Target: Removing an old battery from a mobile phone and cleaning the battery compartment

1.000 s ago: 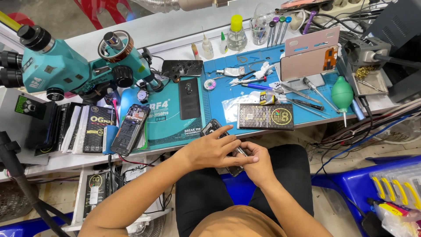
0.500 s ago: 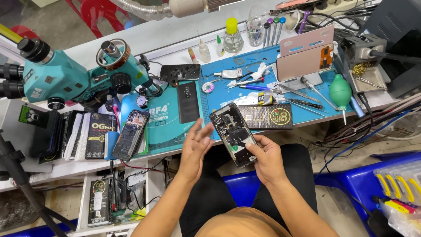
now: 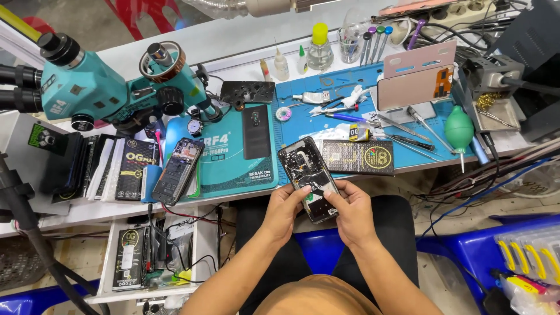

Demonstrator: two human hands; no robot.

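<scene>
An opened black phone with its back off and its inner parts showing is held over my lap at the bench's front edge. My left hand grips its lower left side, thumb on the inner parts. My right hand holds its lower right corner, fingertips pressing on the bottom end. Both hands touch the phone at once.
On the bench lie a teal mat with a black phone back, a second opened phone, a black box, a blue mat with tweezers and screwdrivers, a green blower and a teal microscope.
The phone has come lower and closer to me. My left hand, spread open beside it half a second ago, now grips its lower left side.
</scene>
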